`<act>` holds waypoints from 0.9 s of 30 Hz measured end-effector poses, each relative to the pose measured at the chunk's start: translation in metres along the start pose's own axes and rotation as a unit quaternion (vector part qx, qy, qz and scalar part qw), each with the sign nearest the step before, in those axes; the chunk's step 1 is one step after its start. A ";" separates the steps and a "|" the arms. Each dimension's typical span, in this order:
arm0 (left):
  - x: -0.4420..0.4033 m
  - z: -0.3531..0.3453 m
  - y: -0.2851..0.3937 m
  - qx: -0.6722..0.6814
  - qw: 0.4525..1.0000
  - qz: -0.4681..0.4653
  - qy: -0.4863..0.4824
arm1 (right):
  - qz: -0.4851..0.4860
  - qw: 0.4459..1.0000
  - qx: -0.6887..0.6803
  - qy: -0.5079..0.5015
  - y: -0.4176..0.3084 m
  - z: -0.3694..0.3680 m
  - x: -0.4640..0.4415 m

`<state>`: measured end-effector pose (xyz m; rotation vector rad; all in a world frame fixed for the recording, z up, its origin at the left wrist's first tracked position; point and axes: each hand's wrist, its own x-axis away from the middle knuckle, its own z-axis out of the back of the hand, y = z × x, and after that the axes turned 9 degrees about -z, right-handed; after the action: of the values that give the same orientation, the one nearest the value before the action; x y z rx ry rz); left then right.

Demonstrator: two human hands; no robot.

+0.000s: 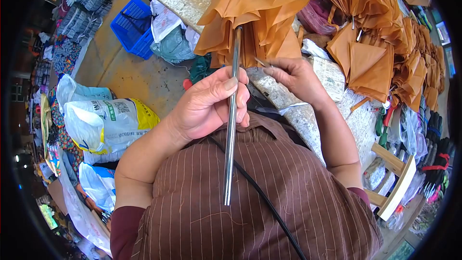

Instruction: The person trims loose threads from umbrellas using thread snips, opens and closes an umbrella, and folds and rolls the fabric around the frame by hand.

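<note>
My left hand (214, 97) is closed around a shiny metal shaft (231, 149), which runs from an orange-brown umbrella canopy (255, 2) down in front of my striped apron (260, 192). The canopy hangs loosely folded at the shaft's upper end. To the right, my right hand (293, 77) is closed just below the canopy, with thumb and forefinger pinched on a small, thin brownish piece (261, 61). Whether that piece is a strap or a tool cannot be made out.
More orange-brown umbrellas (368, 62) are piled on the worktable (310, 127) at the right. A blue crate (132, 29) and stuffed plastic sacks (115, 120) stand on the left. A wooden frame (397, 183) is at the lower right. A black cord (260, 190) crosses my apron.
</note>
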<state>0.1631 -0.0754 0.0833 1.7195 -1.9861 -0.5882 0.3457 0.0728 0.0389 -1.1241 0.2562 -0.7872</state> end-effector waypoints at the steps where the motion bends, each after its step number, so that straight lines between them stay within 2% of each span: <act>1: 0.004 0.001 0.003 0.001 1.000 0.000 -0.002 | -0.003 1.000 0.009 -0.022 -0.003 -0.001 0.003; 2: 0.008 0.002 0.006 0.002 1.000 -0.002 -0.005 | 0.017 0.999 0.038 0.008 -0.006 -0.003 0.007; 6: 0.025 0.007 0.014 0.006 1.000 0.003 0.004 | -0.011 0.995 0.078 0.067 -0.005 -0.015 0.002; 10: 0.037 0.017 0.019 0.028 0.999 0.012 -0.010 | 0.023 0.993 0.048 0.104 -0.004 -0.039 -0.013; 13: 0.044 0.020 0.021 0.015 1.000 0.008 0.002 | -0.005 0.995 -0.077 0.068 -0.019 -0.049 -0.006; 14: 0.046 0.021 0.022 0.017 1.000 0.010 0.003 | 0.018 0.994 -0.088 0.069 -0.017 -0.052 -0.003; 17: 0.050 0.027 0.023 0.031 0.999 0.012 0.003 | -0.035 0.995 -0.096 0.015 -0.021 -0.055 0.010; 18: 0.051 0.028 0.023 0.036 0.999 0.014 0.002 | -0.014 0.996 -0.083 0.009 -0.011 -0.061 0.008; 21: 0.052 0.030 0.024 0.045 0.999 0.013 0.006 | -0.028 0.998 -0.029 0.053 -0.005 -0.071 0.011; 25: 0.051 0.035 0.027 0.057 0.998 0.008 -0.002 | -0.190 0.950 -0.246 -0.027 -0.020 -0.083 0.025; 27: 0.049 0.036 0.026 0.061 0.998 0.011 -0.006 | -0.204 0.901 -0.383 -0.030 -0.012 -0.105 0.031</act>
<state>0.1152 -0.1196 0.0725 1.7674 -2.0854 -0.4796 0.3037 -0.0251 0.0097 -1.9890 0.2909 -1.0571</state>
